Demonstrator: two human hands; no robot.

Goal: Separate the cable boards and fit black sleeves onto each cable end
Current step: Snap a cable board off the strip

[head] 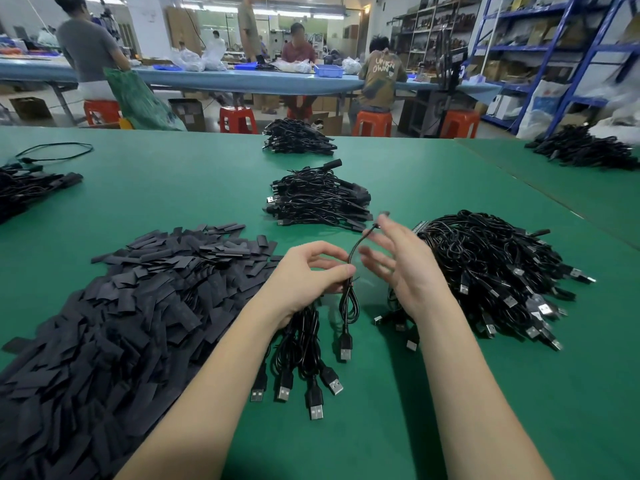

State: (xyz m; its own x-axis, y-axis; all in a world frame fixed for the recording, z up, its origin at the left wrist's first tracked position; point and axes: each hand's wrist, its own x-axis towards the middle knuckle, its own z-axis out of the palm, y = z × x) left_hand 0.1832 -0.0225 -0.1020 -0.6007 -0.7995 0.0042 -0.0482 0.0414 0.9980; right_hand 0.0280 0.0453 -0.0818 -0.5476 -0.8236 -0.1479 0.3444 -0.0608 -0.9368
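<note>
Now L hand (313,271) pinches cable (349,271) — R hand (401,261) open.

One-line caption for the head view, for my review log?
Left hand pinches a cable above the green table; right hand open, sleeves piled left.

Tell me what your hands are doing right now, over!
Left hand pinching one black cable, bundle of cables hanging beneath. Right hand open, blurred, beside the cable's top end. Sleeve pile at left, untouched. Nothing in the way.
</note>
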